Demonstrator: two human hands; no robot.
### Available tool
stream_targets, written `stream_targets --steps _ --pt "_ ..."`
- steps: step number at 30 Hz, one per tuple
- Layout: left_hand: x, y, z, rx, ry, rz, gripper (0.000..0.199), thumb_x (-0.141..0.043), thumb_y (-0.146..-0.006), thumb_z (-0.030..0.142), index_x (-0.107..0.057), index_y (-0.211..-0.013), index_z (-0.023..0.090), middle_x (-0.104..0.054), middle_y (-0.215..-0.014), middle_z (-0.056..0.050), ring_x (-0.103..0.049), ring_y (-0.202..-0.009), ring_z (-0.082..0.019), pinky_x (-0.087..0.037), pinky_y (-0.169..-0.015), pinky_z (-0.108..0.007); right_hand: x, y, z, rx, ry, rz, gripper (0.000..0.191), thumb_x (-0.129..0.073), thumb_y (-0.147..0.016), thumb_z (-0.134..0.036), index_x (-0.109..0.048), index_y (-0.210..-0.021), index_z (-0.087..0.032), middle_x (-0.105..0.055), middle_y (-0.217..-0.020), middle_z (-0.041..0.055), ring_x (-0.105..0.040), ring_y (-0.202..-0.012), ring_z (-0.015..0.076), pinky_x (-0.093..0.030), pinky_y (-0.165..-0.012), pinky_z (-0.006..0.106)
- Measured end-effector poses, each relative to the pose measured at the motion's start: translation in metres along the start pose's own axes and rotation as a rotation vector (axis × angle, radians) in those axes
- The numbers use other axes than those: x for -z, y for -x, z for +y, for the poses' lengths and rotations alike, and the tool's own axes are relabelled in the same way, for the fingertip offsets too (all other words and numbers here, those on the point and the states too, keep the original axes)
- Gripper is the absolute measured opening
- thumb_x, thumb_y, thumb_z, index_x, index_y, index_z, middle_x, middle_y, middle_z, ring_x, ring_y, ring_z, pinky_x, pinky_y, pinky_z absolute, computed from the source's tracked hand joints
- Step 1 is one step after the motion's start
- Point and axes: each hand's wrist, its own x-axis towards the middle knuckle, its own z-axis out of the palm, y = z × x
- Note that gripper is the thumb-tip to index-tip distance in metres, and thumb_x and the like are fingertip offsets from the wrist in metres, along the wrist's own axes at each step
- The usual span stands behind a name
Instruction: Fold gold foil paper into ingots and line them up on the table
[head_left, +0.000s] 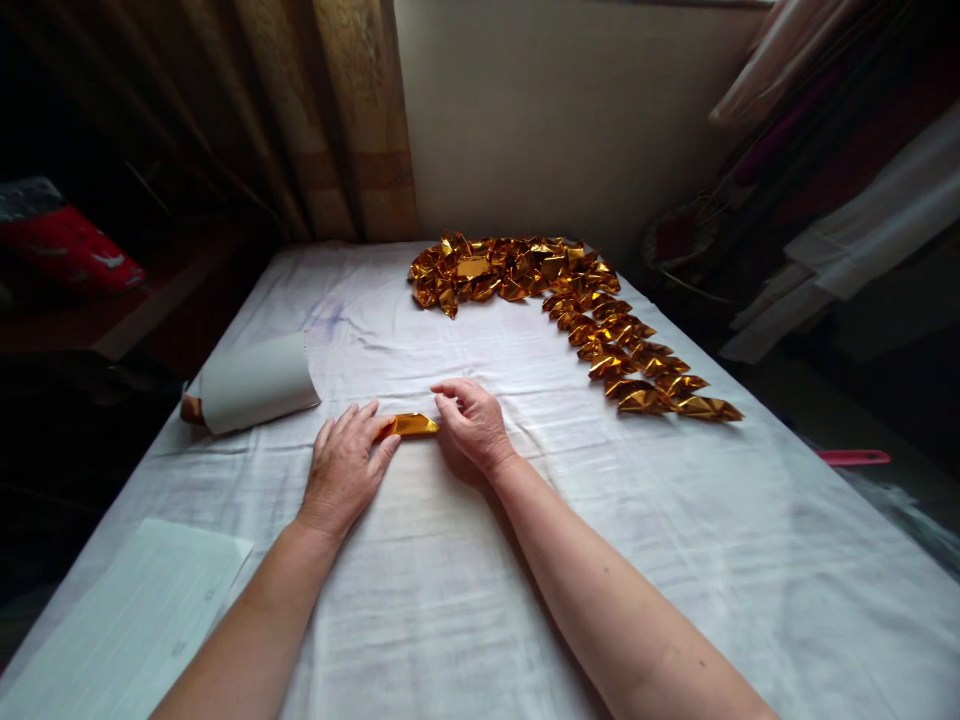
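A small folded strip of shiny gold foil [414, 426] lies flat on the white cloth in front of me. My left hand [346, 462] rests palm down at its left end, with that end between thumb and forefinger. By the right end is my right hand [474, 425], its fingers loosely bent and the tips slightly apart. Nothing shows between them, and its side meets or nearly meets the foil. Farther back sits a heap of folded gold foil pieces [517, 268]. From it, rows of pointed folded foil pieces [630, 355] run toward the right front.
A curled grey-white sheet [259, 385] with brown at one end lies at left. White paper [142, 610] lies at the left front of the cloth-covered table [750, 560]. Behind are a curtain [352, 120] and wall; clothes [877, 210] hang at right, near a pink handle [853, 457].
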Motion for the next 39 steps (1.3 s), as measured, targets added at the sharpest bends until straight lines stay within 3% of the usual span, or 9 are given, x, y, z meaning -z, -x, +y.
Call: stream_targets --steps 4,7,11,17,27,31,39 --pt "0.001 0.000 0.001 -0.001 0.027 0.009 0.031 -0.046 -0.096 0.037 -0.063 -0.120 0.026 -0.056 -0.142 -0.007 -0.044 -0.137 -0.027 -0.030 -0.114 -0.047 0.012 0.023 0.003 0.213 0.153 -0.096 0.022 -0.057 -0.088 -0.024 -0.072 -0.104 -0.022 -0.071 -0.108 0.0054 -0.062 -0.103 0.0181 -0.047 -0.096 0.029" --pt "0.002 0.000 0.001 -0.001 0.041 0.019 0.030 -0.046 -0.097 0.036 -0.064 -0.119 0.026 -0.058 -0.139 -0.006 -0.046 -0.134 -0.027 -0.033 -0.112 -0.047 0.014 0.029 0.001 0.284 0.309 -0.160 0.027 -0.061 -0.089 -0.031 -0.070 -0.112 -0.022 -0.071 -0.105 0.0056 -0.061 -0.098 0.0198 -0.046 -0.092 0.031" --pt "0.000 0.000 -0.001 -0.045 0.072 0.092 0.029 -0.048 -0.097 0.037 -0.067 -0.115 0.025 -0.061 -0.133 -0.007 -0.051 -0.126 -0.026 -0.037 -0.108 -0.044 0.009 0.027 0.000 0.273 0.423 -0.196 0.023 -0.058 -0.093 -0.033 -0.072 -0.110 -0.026 -0.072 -0.094 0.0040 -0.062 -0.088 0.0182 -0.045 -0.082 0.028" --pt "0.001 -0.002 -0.004 -0.071 0.052 0.156 0.029 -0.052 -0.095 0.039 -0.071 -0.110 0.024 -0.068 -0.096 -0.006 -0.060 -0.089 -0.023 -0.048 -0.083 -0.037 0.003 0.024 0.006 0.303 0.373 -0.127 0.017 -0.060 -0.092 -0.029 -0.075 -0.100 -0.026 -0.073 -0.085 0.0030 -0.063 -0.079 0.0169 -0.045 -0.073 0.026" --pt "0.005 -0.001 -0.008 -0.094 -0.015 0.171 0.026 -0.051 -0.095 0.035 -0.071 -0.106 0.022 -0.071 -0.092 -0.005 -0.062 -0.087 -0.024 -0.046 -0.078 -0.037 0.002 0.022 0.009 0.301 0.283 -0.006 0.016 -0.059 -0.090 -0.022 -0.075 -0.086 -0.023 -0.072 -0.079 0.0030 -0.064 -0.075 0.0169 -0.046 -0.072 0.026" --pt "0.006 -0.001 -0.009 -0.090 -0.018 0.191 0.024 -0.051 -0.096 0.033 -0.072 -0.101 0.023 -0.072 -0.088 -0.004 -0.062 -0.084 -0.023 -0.045 -0.076 -0.035 0.001 0.022 0.009 0.303 0.237 -0.006 0.014 -0.061 -0.087 -0.021 -0.074 -0.090 -0.024 -0.073 -0.084 0.0031 -0.064 -0.079 0.0171 -0.047 -0.076 0.027" --pt "0.005 0.001 -0.002 -0.097 -0.034 0.199 0.022 -0.052 -0.095 0.030 -0.071 -0.097 0.022 -0.071 -0.085 -0.004 -0.062 -0.082 -0.022 -0.044 -0.074 -0.034 0.000 0.022 0.002 0.110 0.228 -0.009 0.013 -0.064 -0.081 -0.024 -0.075 -0.089 -0.024 -0.072 -0.081 0.0014 -0.062 -0.067 0.0147 -0.047 -0.070 0.026"
